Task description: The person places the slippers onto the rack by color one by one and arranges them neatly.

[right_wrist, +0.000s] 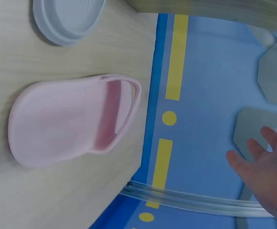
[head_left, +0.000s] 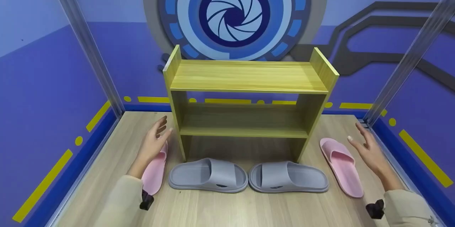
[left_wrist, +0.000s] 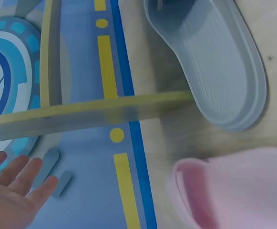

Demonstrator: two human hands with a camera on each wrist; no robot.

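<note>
My left hand (head_left: 155,141) is held over a pink slipper (head_left: 155,173) left of the shelf, fingers extended and nothing in them; it covers part of that slipper in the head view. On the other side, my right hand (head_left: 369,150) hovers beside the second pink slipper (head_left: 343,170), also with fingers spread and holding nothing. Between them two grey slippers (head_left: 192,176) (head_left: 307,177) lie toe to toe along the front of the shelf. The wooden shelf (head_left: 245,76) has bare upper and middle boards and stands upright on the table.
The wood-grain tabletop (head_left: 227,209) runs under everything. Blue and purple panels enclose it, the back wall (head_left: 121,53) close behind the shelf. Metal posts (head_left: 89,46) rise at both rear corners. A dark clip-like piece (head_left: 375,209) sits at the right sleeve.
</note>
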